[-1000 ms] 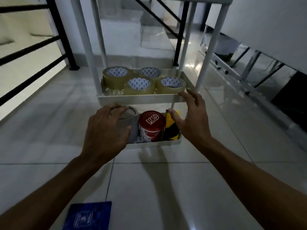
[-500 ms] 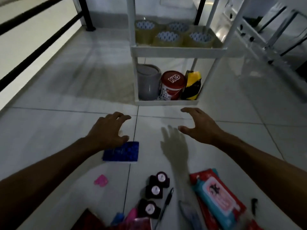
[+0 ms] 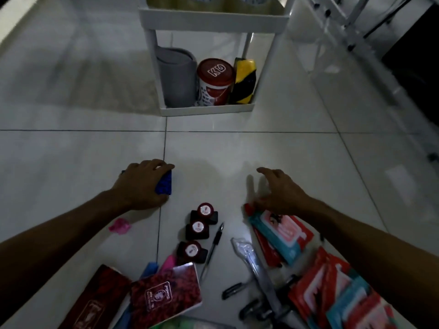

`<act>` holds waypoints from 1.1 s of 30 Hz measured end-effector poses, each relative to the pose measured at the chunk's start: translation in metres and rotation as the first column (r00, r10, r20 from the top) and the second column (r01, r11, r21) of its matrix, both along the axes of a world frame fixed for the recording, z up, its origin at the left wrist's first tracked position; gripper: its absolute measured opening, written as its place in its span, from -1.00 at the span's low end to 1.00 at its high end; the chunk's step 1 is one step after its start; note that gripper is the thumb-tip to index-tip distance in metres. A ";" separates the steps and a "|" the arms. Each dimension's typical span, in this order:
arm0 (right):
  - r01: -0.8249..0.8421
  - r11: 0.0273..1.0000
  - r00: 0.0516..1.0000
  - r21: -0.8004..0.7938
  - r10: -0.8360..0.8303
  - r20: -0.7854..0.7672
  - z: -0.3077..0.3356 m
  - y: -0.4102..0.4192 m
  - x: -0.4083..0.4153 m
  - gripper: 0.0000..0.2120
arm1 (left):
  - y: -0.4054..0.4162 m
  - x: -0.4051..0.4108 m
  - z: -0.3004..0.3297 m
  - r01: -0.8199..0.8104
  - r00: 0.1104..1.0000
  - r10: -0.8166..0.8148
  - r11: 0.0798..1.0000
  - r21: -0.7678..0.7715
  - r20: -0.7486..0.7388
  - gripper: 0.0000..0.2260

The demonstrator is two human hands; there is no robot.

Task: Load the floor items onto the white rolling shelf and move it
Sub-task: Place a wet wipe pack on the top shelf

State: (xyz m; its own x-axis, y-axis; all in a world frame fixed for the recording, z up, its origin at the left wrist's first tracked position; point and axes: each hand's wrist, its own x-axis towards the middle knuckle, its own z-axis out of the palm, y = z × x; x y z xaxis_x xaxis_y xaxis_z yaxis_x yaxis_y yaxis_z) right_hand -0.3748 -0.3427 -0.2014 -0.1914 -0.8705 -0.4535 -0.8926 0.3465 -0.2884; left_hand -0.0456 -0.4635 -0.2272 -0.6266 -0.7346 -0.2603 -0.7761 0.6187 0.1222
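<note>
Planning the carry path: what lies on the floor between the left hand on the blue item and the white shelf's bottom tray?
Bare tile only, in the head view, between left hand and white plastic shelf tray.

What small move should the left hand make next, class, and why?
Probably lift the blue packet off the floor and carry it to the shelf. The left hand already curls over it, while the right hand hovers open above the wipes.
</note>
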 end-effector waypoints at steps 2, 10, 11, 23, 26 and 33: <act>0.042 0.997 0.998 0.067 -0.038 -0.049 -0.005 0.012 -0.004 0.11 | 0.004 -0.007 -0.003 0.025 1.000 -0.025 1.000 0.007 -0.008 -0.24; 0.043 0.978 0.994 0.206 -0.021 -0.106 -0.021 0.038 -0.011 0.24 | 0.006 -0.027 0.002 0.021 0.998 -0.020 1.000 0.014 -0.061 -0.24; 0.045 0.983 0.995 0.181 -0.029 -0.091 -0.021 0.037 -0.011 0.20 | 0.005 -0.029 0.004 0.016 0.997 -0.015 1.000 0.012 -0.075 -0.25; 0.019 0.981 0.980 -0.193 0.019 0.197 0.042 -0.044 0.032 -0.14 | 0.014 -0.105 0.072 -0.051 0.787 0.336 0.872 0.488 -0.518 -0.56; 0.009 0.954 0.972 -0.300 0.063 0.228 0.064 -0.063 0.052 -0.12 | 0.012 -0.114 0.085 -0.044 0.680 0.442 0.821 0.569 -0.585 -0.69; -0.061 0.875 0.972 -0.479 0.161 0.172 0.099 -0.079 0.071 0.03 | -0.018 -0.099 0.126 -0.127 0.401 0.594 0.790 0.599 -0.698 -0.87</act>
State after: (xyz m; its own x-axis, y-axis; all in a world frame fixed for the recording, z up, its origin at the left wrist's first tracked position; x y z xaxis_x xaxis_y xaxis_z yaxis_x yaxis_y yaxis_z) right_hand -0.3042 -0.4216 -0.1020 -0.0300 -0.9995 -0.0058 -0.8228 0.0280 -0.5676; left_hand -0.1444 -0.4819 -0.1009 -0.3940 -0.9130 -0.1054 -0.2793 0.0097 0.9602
